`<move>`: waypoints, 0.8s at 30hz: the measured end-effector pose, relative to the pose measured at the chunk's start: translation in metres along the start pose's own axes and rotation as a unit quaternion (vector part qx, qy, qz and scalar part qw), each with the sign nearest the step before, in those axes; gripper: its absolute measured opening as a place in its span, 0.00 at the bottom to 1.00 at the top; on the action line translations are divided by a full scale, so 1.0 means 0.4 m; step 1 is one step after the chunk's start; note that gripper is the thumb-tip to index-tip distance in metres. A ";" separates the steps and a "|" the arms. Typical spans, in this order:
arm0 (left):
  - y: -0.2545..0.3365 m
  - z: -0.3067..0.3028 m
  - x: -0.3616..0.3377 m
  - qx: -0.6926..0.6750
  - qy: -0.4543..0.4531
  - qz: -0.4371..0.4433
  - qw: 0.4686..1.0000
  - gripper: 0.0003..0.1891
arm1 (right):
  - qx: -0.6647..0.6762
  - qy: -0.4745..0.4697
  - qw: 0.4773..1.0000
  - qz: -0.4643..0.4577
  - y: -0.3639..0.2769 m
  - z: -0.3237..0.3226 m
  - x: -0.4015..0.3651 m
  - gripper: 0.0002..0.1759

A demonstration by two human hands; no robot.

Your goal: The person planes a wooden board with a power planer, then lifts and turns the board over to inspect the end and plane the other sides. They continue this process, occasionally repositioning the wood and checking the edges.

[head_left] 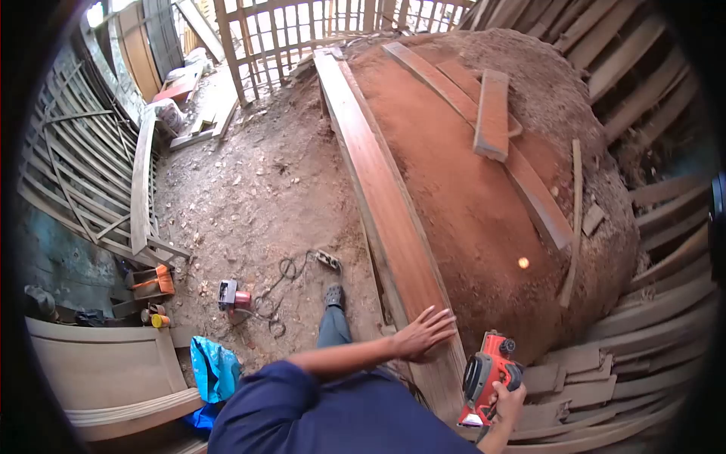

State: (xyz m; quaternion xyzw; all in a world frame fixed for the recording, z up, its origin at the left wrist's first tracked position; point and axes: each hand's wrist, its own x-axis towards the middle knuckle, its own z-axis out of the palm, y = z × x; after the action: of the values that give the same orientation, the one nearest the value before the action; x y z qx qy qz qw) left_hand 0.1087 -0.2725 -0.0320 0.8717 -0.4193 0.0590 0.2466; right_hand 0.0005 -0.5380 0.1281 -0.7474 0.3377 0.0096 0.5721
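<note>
A long reddish-brown wooden plank (378,178) runs away from me on a raised support. My left hand (425,333) lies flat on its near end, fingers spread across the wood. At the plank's right side, my right hand (508,401) grips the handle of a red and black electric planer (488,378). The planer is tilted on its side, just off the plank's right edge. My fingers wrap round its black rear grip.
Right of the plank rises a mound of reddish sawdust (454,219) with several boards (493,113) on it. Stacked planks (643,363) line the right. On the left floor are a red power tool (236,296), a cord (291,268) and a blue bag (215,369).
</note>
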 end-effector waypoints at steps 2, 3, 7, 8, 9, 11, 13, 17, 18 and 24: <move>0.000 0.144 0.066 0.174 0.031 0.048 0.983 0.46 | 0.011 0.022 1.000 0.020 0.084 -0.071 -0.020 0.18; -0.010 0.166 0.095 0.238 0.080 0.049 0.967 0.48 | 0.005 0.025 0.999 0.024 0.107 -0.099 -0.039 0.18; -0.035 -0.005 0.151 -0.035 0.192 -0.461 0.866 0.66 | 0.074 0.081 0.994 0.028 0.170 -0.132 -0.093 0.14; -0.092 -0.004 0.167 -0.043 0.186 -0.574 0.796 0.71 | 0.104 0.065 0.992 0.026 0.181 -0.141 -0.099 0.15; -0.156 -0.004 0.178 -0.051 0.177 -0.678 0.712 0.75 | 0.134 0.048 0.990 0.025 0.192 -0.146 -0.104 0.16; -0.311 0.068 0.190 -0.047 0.200 -0.760 0.617 0.82 | 0.151 0.053 0.986 0.034 0.211 -0.152 -0.108 0.17; -0.320 -0.004 0.229 -0.065 0.182 -0.785 0.588 0.83 | 0.132 0.041 0.989 0.047 0.220 -0.158 -0.115 0.17; -0.333 -0.005 0.256 0.009 0.171 -0.798 0.577 0.81 | 0.110 0.060 0.991 0.039 0.229 -0.165 -0.128 0.14; -0.344 0.028 0.256 0.074 0.200 -0.790 0.575 0.79 | 0.134 0.056 0.989 0.036 0.226 -0.166 -0.137 0.15; -0.266 -0.006 0.247 0.051 0.151 -0.796 0.584 0.76 | 0.196 0.075 0.974 0.079 0.245 -0.180 -0.162 0.19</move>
State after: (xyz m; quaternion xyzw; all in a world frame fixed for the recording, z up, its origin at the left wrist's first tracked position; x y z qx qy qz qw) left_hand 0.2529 -0.2846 -0.0397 0.8468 0.4887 -0.0092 0.2100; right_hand -0.1269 -0.5797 0.0956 -0.5898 0.4331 -0.0673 0.6783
